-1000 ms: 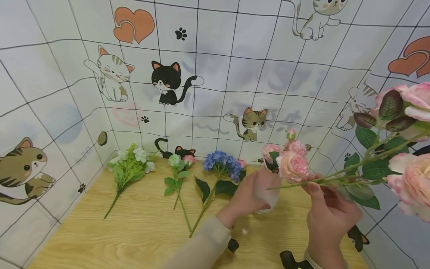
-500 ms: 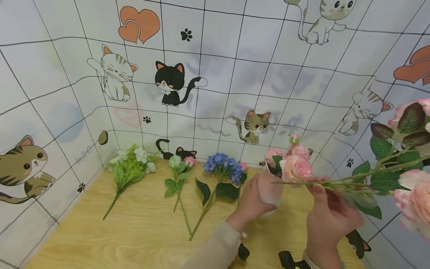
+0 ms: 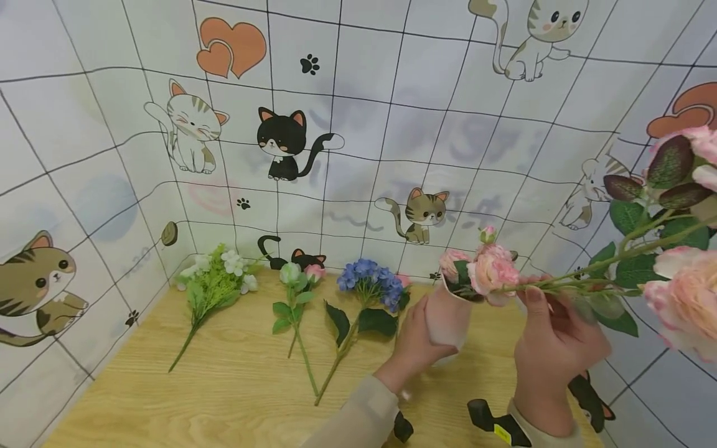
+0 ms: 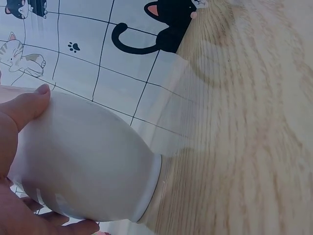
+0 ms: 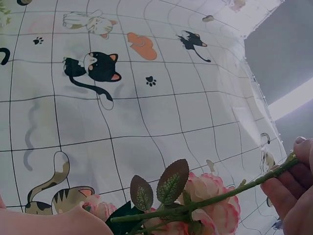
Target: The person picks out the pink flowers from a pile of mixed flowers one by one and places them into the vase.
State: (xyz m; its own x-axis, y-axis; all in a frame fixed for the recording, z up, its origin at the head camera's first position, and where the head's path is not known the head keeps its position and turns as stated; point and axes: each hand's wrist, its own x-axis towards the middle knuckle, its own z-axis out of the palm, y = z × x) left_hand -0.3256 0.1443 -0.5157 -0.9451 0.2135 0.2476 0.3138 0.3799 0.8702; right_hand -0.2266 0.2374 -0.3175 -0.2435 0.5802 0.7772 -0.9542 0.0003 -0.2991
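My left hand [image 3: 413, 350] grips the pale pink-and-white vase [image 4: 93, 156] around its body, thumb on the near side. The vase leans a little, its base at the wooden table. Pink roses [image 3: 493, 274] with a small bud stand out of its mouth. At the right, my right hand [image 3: 560, 348] pinches the green stem [image 5: 215, 198] of another rose spray between thumb and fingers. Large pink-and-peach blooms [image 3: 683, 298] and dark leaves on that spray reach to the right edge. Its stem's cut end points left and overlaps the vase's roses in the head view.
On the wooden table [image 3: 196, 404] lie a white-and-green spray [image 3: 213, 280], a pale green rose stem [image 3: 291, 271] with a pink bloom beside it, and a blue hydrangea [image 3: 370, 281] left of the vase. Cat-print sheeting [image 3: 358, 124] surrounds the table on several sides.
The held stem's cut end has shifted from in front of the vase up and right to the roses at its mouth. My left hand still grips the vase and has moved slightly.
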